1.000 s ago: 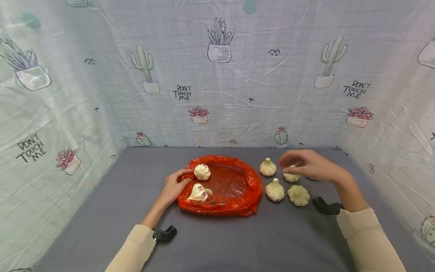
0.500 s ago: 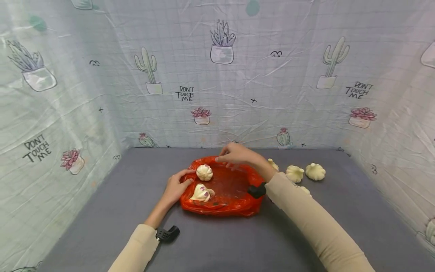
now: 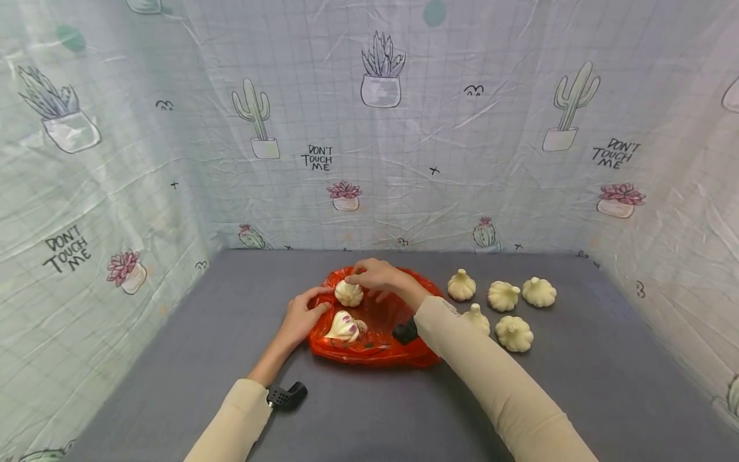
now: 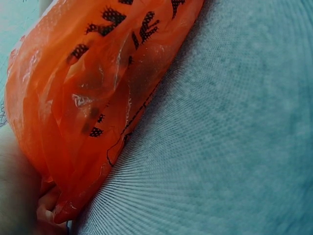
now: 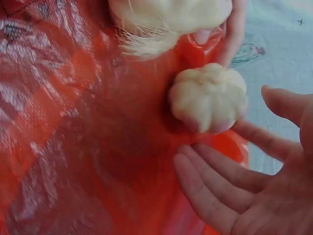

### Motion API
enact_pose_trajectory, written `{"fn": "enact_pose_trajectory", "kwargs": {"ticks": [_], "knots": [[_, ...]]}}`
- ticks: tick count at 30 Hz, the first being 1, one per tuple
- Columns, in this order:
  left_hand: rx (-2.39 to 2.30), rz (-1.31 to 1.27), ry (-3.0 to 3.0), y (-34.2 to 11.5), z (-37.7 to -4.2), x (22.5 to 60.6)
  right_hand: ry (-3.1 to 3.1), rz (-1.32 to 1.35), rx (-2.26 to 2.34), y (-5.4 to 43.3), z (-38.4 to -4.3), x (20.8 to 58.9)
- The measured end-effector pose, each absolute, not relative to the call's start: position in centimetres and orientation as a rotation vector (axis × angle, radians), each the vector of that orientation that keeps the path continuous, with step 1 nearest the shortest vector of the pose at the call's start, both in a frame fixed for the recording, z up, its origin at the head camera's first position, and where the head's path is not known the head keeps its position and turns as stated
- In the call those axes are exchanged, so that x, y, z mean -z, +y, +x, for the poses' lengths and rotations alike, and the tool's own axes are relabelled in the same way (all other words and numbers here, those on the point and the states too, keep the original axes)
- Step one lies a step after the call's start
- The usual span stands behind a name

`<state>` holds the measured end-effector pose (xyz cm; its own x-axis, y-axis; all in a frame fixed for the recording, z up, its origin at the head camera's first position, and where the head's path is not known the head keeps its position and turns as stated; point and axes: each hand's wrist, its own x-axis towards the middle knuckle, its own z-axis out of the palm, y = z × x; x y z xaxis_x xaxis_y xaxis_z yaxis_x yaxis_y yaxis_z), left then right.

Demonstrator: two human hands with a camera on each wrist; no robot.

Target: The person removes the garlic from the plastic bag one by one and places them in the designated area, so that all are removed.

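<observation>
A red plastic bag point(image 3: 369, 356) lies spread with its mouth upward in the middle of the grey table. Its left rim is pinched between the thumb and fingers of my left hand point(image 3: 300, 314). Inside, toward that hand, sit two heads of garlic: a round one point(image 3: 349, 295) at the back and a purple-streaked one point(image 3: 343, 326) nearer me. My right hand point(image 3: 383, 279) reaches over the bag beside the back garlic. In the right wrist view its fingers point(image 5: 205, 191) are spread around that garlic point(image 5: 210, 100), thumb apart from it. The left wrist view shows the bag's printed side point(image 4: 117, 63).
Several pale garlic heads stand on the table right of the bag, among them one at the back point(image 3: 462, 285) and one nearer me point(image 3: 514, 333). My right sleeve point(image 3: 479, 366) partly covers another point(image 3: 476, 319). A patterned curtain point(image 3: 433, 128) encloses the table's back and sides.
My right hand has moved left from above the garlic on the right, across the bag, to the back garlic inside it. My left hand has stayed at the bag's rim.
</observation>
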<state>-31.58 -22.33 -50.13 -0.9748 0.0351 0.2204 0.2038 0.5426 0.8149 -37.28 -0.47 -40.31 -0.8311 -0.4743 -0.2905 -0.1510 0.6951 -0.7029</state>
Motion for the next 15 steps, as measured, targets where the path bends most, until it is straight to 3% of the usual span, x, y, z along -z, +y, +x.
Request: {"fn": "enact_pose_trajectory", "kwargs": {"ticks": [15], "knots": [[1.415, -0.217, -2.588, -22.37, -31.69, 50.18, 2.292, -0.585, 1.002, -0.27, -36.98, 40.35]]}}
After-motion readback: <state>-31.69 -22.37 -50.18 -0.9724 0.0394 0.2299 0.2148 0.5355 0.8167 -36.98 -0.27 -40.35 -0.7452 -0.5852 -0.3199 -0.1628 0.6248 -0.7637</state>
